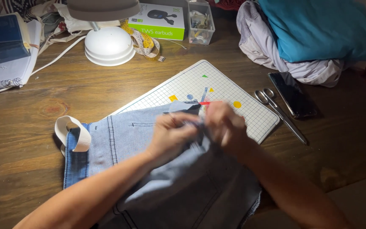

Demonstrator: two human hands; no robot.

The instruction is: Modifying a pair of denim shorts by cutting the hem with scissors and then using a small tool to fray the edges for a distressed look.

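I see both hands meeting over the denim [149,169], which lies on the near part of the table [43,101] and overlaps the near edge of the cutting mat [234,114]. My left hand [172,135] pinches a denim fold, fingers pressed together. My right hand [225,125] is blurred; it seems to grip a red tool [204,103]. Scissors [276,110] and phone [293,93] lie right.

Both forearms are bare, no sleeves in view; left hand [170,133] and right hand [225,125] gloveless, blurred.
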